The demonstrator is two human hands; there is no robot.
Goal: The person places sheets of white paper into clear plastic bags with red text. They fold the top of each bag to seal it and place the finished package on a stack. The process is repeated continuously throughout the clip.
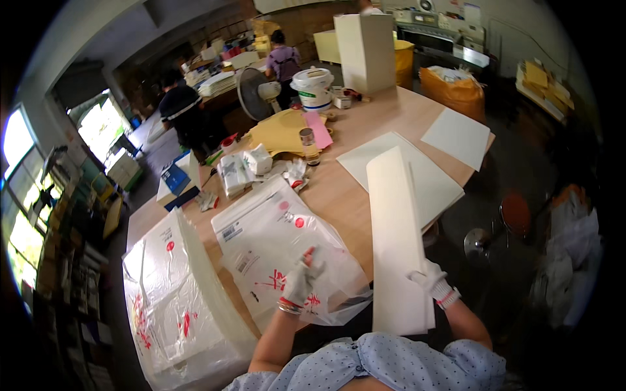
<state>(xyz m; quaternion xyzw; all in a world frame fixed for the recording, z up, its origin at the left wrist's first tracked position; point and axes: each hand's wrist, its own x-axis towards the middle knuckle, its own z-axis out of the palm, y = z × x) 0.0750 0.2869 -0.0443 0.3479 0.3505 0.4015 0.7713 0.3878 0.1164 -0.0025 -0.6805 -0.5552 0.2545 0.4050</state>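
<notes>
My right hand (pixel 430 281), in a white knit glove, is closed on the right edge of a tall folded stack of white paper (pixel 394 241). The stack leans over the table's near edge. On the left, my gloved left hand (pixel 303 280) rests over clear plastic bags (pixel 261 228) printed with red marks, its fingers stretched out and one fingertip bare. Those bags lie flat in a loose pile, their near right corner rumpled. Beside them stands a thick plastic-wrapped stack of white sheets (pixel 169 293) with red marks.
Flat white sheets (pixel 417 176) lie right of centre on the wooden table (pixel 385 114). Farther back are a glass jar (pixel 309 146), yellow paper (pixel 280 130), a white bucket (pixel 313 88), a fan (pixel 254 93) and a tall white block (pixel 366 55). Two people work beyond. A stool (pixel 515 215) stands right.
</notes>
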